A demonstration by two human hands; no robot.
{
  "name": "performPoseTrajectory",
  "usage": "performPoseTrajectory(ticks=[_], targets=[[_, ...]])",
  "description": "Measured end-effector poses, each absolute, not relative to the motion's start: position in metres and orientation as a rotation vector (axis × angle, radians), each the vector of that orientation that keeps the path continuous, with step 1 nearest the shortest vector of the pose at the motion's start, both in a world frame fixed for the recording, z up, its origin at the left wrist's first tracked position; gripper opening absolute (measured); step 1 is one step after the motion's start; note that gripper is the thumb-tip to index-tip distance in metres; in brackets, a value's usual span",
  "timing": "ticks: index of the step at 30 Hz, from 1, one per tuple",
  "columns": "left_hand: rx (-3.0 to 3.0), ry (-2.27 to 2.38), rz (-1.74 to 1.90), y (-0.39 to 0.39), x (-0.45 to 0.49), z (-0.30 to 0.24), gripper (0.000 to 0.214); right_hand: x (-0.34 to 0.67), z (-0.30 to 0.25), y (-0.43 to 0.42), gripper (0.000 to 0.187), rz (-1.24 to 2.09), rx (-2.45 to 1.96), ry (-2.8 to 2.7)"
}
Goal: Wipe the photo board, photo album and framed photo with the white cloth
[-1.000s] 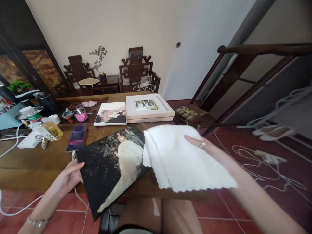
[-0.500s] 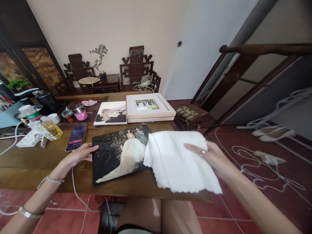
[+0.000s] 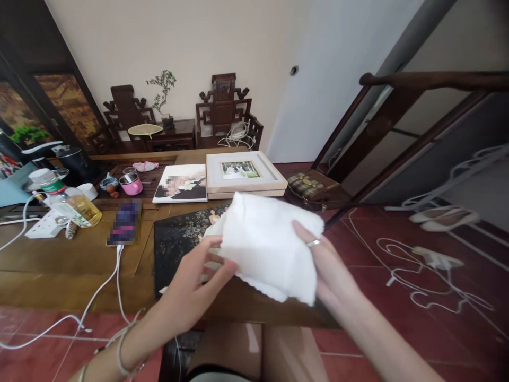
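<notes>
A white cloth (image 3: pixel 266 244) is held up in front of me over the table's near edge. My right hand (image 3: pixel 326 265), with a ring on one finger, grips its right side. My left hand (image 3: pixel 199 278) pinches its lower left edge. Under the cloth a dark photo print (image 3: pixel 177 244) lies flat on the wooden table (image 3: pixel 71 260), mostly covered by the cloth and my left hand.
A framed photo (image 3: pixel 242 172) and a second print (image 3: pixel 181 183) lie farther back. A phone (image 3: pixel 125 223) with a white cable, an oil bottle (image 3: pixel 75 207), a pink cup (image 3: pixel 131 185) and small items sit at left. A stair rail (image 3: pixel 417 79) rises at right; cables trail on the red floor.
My left hand let go of the dark print, which now lies flat on the table, and came across to take the cloth. The cloth has been drawn together and lifted toward the middle.
</notes>
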State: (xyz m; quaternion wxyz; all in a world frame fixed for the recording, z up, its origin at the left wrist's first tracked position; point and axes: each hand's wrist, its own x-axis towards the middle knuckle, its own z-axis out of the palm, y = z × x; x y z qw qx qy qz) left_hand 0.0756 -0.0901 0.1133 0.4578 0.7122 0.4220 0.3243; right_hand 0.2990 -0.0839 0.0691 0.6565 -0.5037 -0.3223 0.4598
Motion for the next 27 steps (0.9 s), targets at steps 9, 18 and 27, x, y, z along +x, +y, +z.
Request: performPoseTrajectory(ticks=[9, 18, 27], targets=[[2.090, 1.387, 0.872, -0.076, 0.075, 0.087, 0.035, 0.268, 0.045, -0.102, 0.047, 0.965, -1.130, -0.631], [1.991, 1.410, 0.718, -0.078, 0.073, 0.071, 0.026, 0.260, 0.043, -0.109, 0.048, 0.801, -1.208, -0.753], [1.927, 1.211, 0.898, -0.056, 0.071, 0.083, 0.019, 0.284, 0.031, -0.114, 0.033, 0.580, -1.276, -0.881]])
